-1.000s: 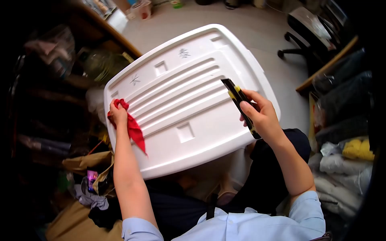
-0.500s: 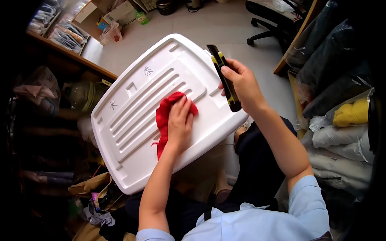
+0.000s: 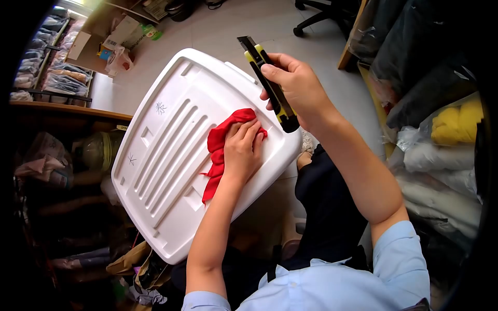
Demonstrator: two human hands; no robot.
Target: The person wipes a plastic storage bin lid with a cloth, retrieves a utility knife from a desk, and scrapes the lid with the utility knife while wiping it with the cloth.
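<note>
In front of me is a white plastic lid (image 3: pixel 199 72) with raised ribs and handwritten characters along its far left side. My left hand (image 3: pixel 243 151) presses a red cloth (image 3: pixel 217 142) onto the lid's right half, fingers bent over the bunched fabric. A loose end of the cloth trails toward the lid's near edge. My right hand (image 3: pixel 301 90) grips a black and yellow utility knife (image 3: pixel 271 87) above the lid's right corner. Its dark blade end points up and away from me, and the fingers wrap around the handle.
Plastic-wrapped bundles (image 3: pixel 436 181) are stacked on the right, with a yellow one (image 3: pixel 454 124) among them. Dark shelving with bags (image 3: pixel 46 160) stands at left. Farther back are a cardboard box (image 3: pixel 124 33), a green bottle (image 3: pixel 151 32) and a chair base (image 3: pixel 321 20).
My left hand has slid the red cloth rightward across the lid. The whole view has shifted, so the lid appears farther left. My right hand keeps its grip on the utility knife.
</note>
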